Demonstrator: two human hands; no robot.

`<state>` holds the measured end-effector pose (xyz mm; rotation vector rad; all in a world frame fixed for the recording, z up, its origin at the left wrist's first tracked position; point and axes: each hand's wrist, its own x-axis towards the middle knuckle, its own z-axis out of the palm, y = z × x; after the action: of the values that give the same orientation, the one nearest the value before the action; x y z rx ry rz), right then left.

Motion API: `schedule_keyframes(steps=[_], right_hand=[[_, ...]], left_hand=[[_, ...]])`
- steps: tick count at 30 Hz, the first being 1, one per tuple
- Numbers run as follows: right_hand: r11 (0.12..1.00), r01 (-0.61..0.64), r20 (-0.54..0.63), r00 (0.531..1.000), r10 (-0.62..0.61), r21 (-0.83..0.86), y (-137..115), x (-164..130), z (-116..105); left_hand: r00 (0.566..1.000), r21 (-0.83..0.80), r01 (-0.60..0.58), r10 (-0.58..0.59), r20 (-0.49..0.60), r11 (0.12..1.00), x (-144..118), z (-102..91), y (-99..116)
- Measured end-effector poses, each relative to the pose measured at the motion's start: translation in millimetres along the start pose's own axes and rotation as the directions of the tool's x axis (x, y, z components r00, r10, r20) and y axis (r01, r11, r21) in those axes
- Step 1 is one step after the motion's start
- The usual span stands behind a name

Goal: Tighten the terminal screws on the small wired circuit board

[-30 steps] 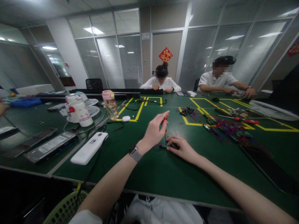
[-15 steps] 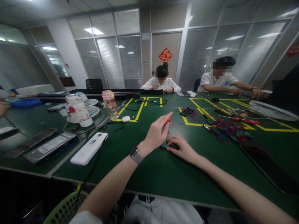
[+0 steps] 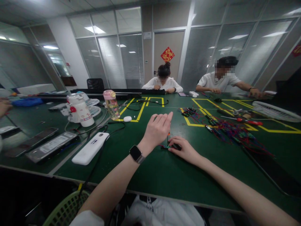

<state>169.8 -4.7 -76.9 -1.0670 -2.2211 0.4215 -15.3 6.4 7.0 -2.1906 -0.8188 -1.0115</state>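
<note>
Small circuit board [image 3: 167,146] with red wires, lying flat on the green table [image 3: 152,169], pinned under the right hand [image 3: 184,149] fingertips. Screwdriver shaft [image 3: 167,138] stands upright on it, long axis vertical, beneath the left hand [image 3: 156,130]; fingers loosely curled over the hidden handle. At 2 o'clock, wire pile [image 3: 232,131]. Glass-walled office.

A red diamond sign [image 3: 167,54] with gold marks hangs on the door [image 3: 166,59], too small to read. The white box [image 3: 90,148] on the surface [image 3: 164,175] has a small dark mark, also too blurry to read
</note>
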Motion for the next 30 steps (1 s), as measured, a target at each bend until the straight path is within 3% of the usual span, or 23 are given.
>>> schedule_keyframes(steps=[5,13,16,18,20,22,24,26,28,30], right_hand=[[1.000,0.005,-0.003,1.000,-0.005,-0.007,0.1,-0.2,0.0],[1.000,0.008,-0.009,1.000,-0.008,-0.010,1.6,-0.2,0.9],[1.000,0.008,-0.010,1.000,-0.009,-0.007,0.9,-0.1,0.9],[1.000,0.011,-0.011,1.000,-0.012,-0.010,0.2,-0.1,0.5],[1.000,0.011,-0.009,1.000,-0.011,-0.014,-0.5,0.1,-0.2],[1.000,0.005,-0.002,1.000,-0.005,-0.014,-1.2,0.3,-1.1],[1.000,-0.001,0.007,1.000,0.001,-0.010,-1.9,0.3,-1.8],[1.000,-0.004,0.012,1.000,0.004,-0.008,-2.3,0.1,-1.9],[1.000,-0.007,0.007,1.000,0.007,-0.010,-2.3,-0.1,-1.5],[1.000,-0.008,-0.002,1.000,0.008,-0.012,-2.2,-0.2,-1.0]], left_hand=[[1.000,0.014,0.030,-0.030,-0.003,0.999,-0.5,-0.2,-3.3],[1.000,-0.044,-0.015,0.015,-0.002,0.999,-0.9,2.5,1.4],[1.000,-0.109,0.007,-0.006,0.011,0.994,-1.5,3.5,5.9],[0.997,-0.228,0.082,-0.080,0.019,0.970,-2.4,4.1,8.0],[0.979,-0.430,0.197,-0.203,0.032,0.881,-3.0,6.0,9.4],[0.946,-0.643,0.288,-0.316,0.075,0.710,-3.0,9.0,10.1],[0.922,-0.782,0.320,-0.364,0.129,0.535,-2.4,12.1,9.9],[0.922,-0.822,0.320,-0.356,0.155,0.471,-1.5,13.2,8.9],[0.944,-0.753,0.293,-0.302,0.131,0.589,-0.9,11.3,7.5],[0.975,-0.537,0.220,-0.205,0.089,0.814,-0.5,7.0,6.3]])
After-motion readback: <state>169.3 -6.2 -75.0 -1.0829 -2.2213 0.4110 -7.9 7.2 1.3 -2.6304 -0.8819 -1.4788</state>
